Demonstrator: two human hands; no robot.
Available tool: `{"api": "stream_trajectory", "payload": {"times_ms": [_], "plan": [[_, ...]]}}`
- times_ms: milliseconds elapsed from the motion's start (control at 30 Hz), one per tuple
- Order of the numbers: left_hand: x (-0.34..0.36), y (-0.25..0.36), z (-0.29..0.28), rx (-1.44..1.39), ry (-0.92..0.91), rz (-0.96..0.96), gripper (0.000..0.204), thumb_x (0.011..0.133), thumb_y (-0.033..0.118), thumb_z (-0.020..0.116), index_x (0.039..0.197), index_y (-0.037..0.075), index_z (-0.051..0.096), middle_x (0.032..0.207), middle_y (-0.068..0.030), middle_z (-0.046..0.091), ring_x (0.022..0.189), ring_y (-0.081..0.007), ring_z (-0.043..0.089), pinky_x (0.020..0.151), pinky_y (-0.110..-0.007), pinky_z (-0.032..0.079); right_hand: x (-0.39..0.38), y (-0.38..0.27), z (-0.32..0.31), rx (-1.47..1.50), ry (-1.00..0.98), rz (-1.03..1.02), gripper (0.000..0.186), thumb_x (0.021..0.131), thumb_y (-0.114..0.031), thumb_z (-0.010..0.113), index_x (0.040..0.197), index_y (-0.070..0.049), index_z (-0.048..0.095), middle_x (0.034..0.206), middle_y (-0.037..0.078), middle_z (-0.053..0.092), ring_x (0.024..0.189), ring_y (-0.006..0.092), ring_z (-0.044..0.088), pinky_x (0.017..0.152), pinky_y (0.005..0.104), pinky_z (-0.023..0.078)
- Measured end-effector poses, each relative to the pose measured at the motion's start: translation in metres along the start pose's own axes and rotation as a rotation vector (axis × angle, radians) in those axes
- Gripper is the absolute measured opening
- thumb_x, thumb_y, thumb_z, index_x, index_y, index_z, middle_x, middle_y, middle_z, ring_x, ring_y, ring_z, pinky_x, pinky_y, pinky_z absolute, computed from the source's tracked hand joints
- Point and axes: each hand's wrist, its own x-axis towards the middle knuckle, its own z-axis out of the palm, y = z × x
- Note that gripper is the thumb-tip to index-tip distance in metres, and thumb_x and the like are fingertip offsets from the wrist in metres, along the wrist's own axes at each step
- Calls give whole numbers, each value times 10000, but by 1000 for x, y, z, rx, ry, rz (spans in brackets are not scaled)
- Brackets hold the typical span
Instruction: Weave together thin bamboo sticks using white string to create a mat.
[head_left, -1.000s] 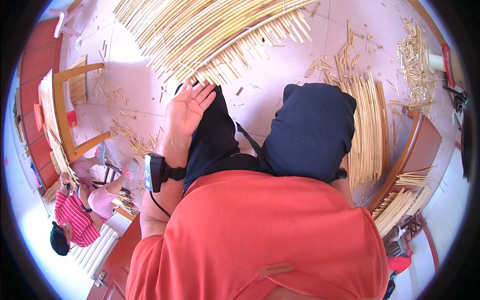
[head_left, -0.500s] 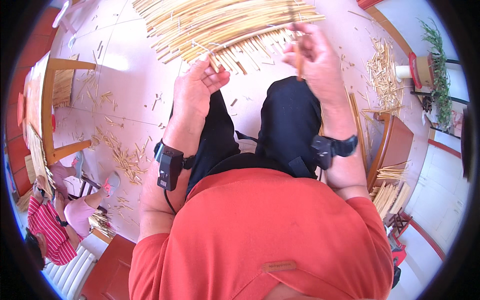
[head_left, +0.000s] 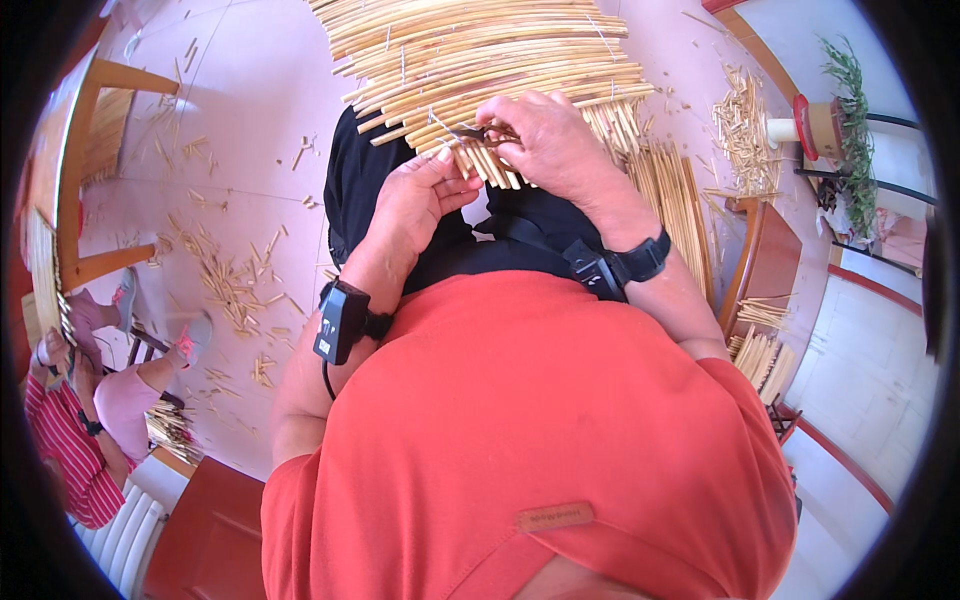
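Observation:
A mat of pale yellow stalks (head_left: 480, 65), tied with white string, lies over my knees at the top of the view. My left hand (head_left: 412, 195) pinches the stalk ends at its near left edge, thumb on top. In my right hand (head_left: 550, 140) is a hand tool (head_left: 468, 132) with a dark metal tip and brownish handle; the fingers hide most of it, so its exact kind is unclear. Its tip rests by the string (head_left: 437, 120) close to my left thumb.
Cut stalk pieces (head_left: 235, 275) litter the floor at left, and a pile (head_left: 745, 130) lies at right. A stalk bundle (head_left: 670, 205) stands beside my right arm, near a wooden chair (head_left: 765, 260). At far left, another person (head_left: 75, 430) works beside a wooden table (head_left: 85, 180).
The mat has come nearer and now covers my knees. My right hand has moved left and down, bringing the tool to the mat's edge beside my left hand.

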Motion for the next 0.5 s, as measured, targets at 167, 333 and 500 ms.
{"api": "stream_trajectory", "payload": {"times_ms": [167,333,500], "plan": [[-13,-5,-4,12,35,-67,251,986,187,451,1110,-8,548,1012,-133,639,935,-250,642,859,-407,522,-16,0,32,-221,-34,-2,310,738,-114,681,1034,-151,599,864,27,633,873,233,591,800,401,456],[-44,2,-2,228,120,-75,209,965,137,468,1108,11,554,969,-119,635,853,-215,637,761,-349,537,-17,6,36,-94,-2,4,313,743,-147,663,1046,-178,590,785,64,644,767,284,609,762,406,464],[-51,14,4,457,126,155,179,940,107,503,1082,42,590,901,-71,647,668,-118,609,600,-258,506,-23,1,20,700,-124,456,333,758,-24,599,1083,-66,543,795,60,651,690,125,624,582,271,481]]}}
